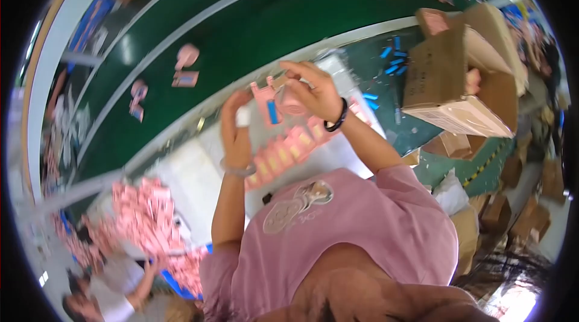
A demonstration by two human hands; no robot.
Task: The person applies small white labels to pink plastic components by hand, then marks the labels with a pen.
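Above the worktable, between my two hands, is a pink plastic part (263,104) with two prongs at its top and a blue strip on its face. Beside it is a round pink piece (292,102); I cannot tell whether the two are joined. My right hand (315,90), with a dark bracelet at the wrist, curls its fingers over the round piece. My left hand (235,120) has its fingertips pinched at the left edge of the pronged part. Something white shows by its fingers. Below my hands lies a row of pink pieces (283,156) with yellowish strips.
A green conveyor belt (241,26) runs beyond the table, carrying pink parts (186,66). Blue strips (395,63) are scattered at right near an open cardboard box (446,75). Pink pieces (148,213) are heaped at left. Another person (111,289) works at lower left.
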